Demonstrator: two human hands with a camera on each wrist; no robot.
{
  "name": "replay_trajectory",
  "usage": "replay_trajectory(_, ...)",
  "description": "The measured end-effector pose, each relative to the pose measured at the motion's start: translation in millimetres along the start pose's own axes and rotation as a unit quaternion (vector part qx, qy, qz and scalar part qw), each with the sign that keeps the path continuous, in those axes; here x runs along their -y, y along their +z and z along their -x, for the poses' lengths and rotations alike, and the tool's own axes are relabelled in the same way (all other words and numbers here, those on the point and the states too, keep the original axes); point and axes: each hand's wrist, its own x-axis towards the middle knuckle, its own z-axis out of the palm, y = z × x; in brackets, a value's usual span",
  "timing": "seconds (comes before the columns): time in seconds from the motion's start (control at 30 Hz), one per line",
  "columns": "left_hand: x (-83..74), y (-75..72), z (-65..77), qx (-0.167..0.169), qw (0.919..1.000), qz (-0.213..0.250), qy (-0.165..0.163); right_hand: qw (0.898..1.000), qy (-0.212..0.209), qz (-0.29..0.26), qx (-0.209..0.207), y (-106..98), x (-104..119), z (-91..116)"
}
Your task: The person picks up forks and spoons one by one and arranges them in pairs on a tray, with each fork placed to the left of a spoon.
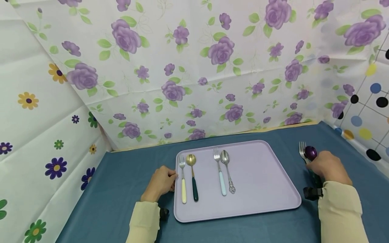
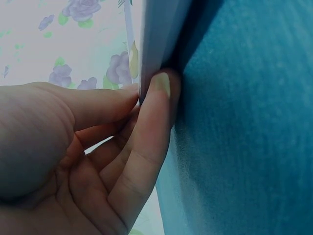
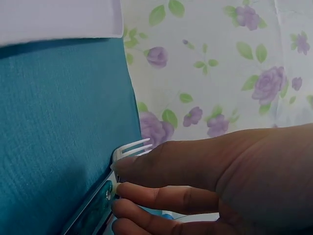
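Note:
A lilac tray lies on the table, and my left hand pinches its left edge. In the left wrist view, thumb and fingers meet at the tray rim. On the right, my right hand pinches a fork near its neck; its dark green handle shows in the right wrist view. A spoon with a purple bowl lies beside that fork, its handle largely hidden by the hand.
On the tray lie a yellow-handled fork, a gold spoon with dark green handle, a light-blue-handled fork and a silver spoon. Blue cloth covers the table; a floral sheet hangs behind.

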Motion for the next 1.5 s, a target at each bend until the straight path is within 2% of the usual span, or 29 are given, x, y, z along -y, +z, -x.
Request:
replay_trajectory(0.27, 0.9, -0.1, -0.7, 0.0, 1.0, 0.002, -0.005, 0.998, 0.061, -0.028, -0.014, -0.6, 3.7, 4.4)
replay_trajectory(0.43, 0.5, -1.3, -2.1, -0.001, 1.0, 0.0, -0.007, 0.997, 0.071, -0.027, -0.008, 0.0, 4.1, 2.5)
replay_trajectory(0.6, 0.6, -0.8, -0.9, -0.001, 1.0, -0.002, -0.008, 0.997, 0.068, -0.03, 0.0, 3.2, 2.0, 1.1)
replay_trajectory(0.9, 1.6, 0.5, 2.7, -0.001, 1.0, -0.003, -0.009, 0.998, 0.051, -0.02, -0.01, 13.5, -0.8, -2.2)
replay_trajectory(1.13, 1.7, 0.5, 2.8, -0.001, 0.9999, -0.006, -0.009, 0.999, 0.046, -0.005, -0.005, 19.0, 3.9, -5.0)
replay_trajectory(1.5, 0.6, -0.3, -0.9, -0.001, 1.0, -0.004, -0.006, 0.999, 0.048, -0.018, -0.005, 19.0, 11.1, -5.8)
